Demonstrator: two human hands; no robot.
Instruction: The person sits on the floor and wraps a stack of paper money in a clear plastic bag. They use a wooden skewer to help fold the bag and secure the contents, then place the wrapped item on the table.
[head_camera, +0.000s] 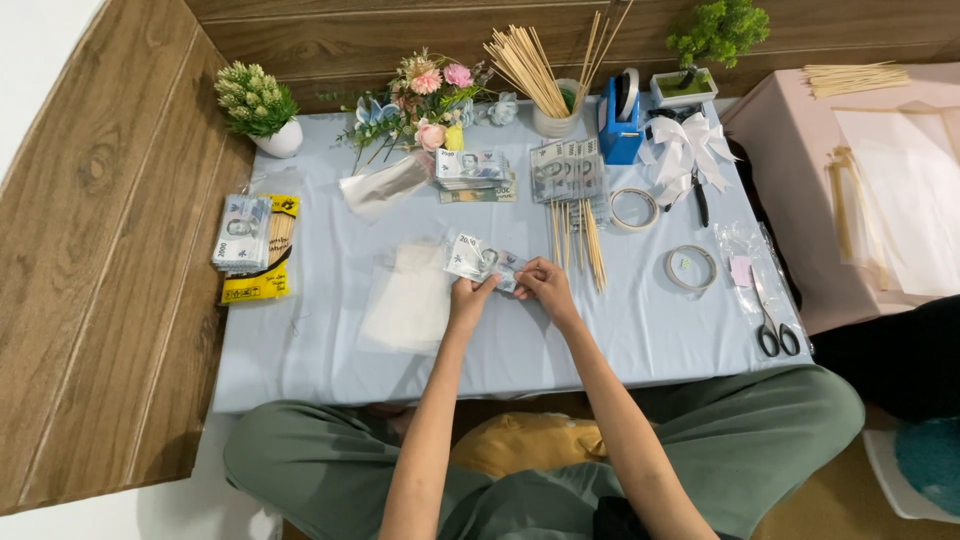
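A banknote in a clear sleeve (484, 263) is held just above the middle of the bench (330, 340), which is covered in a pale blue cloth. The left hand (468, 295) pinches its lower edge with fingers closed on it; the right hand (543, 283) grips its right end the same way. Just left lies a flat clear sheet (408, 297), and just right a row of wooden skewers (590, 245). Farther right are two tape rolls (690, 267) and scissors (775, 330) near the bench's right edge. The near edge in front of the hands is bare cloth.
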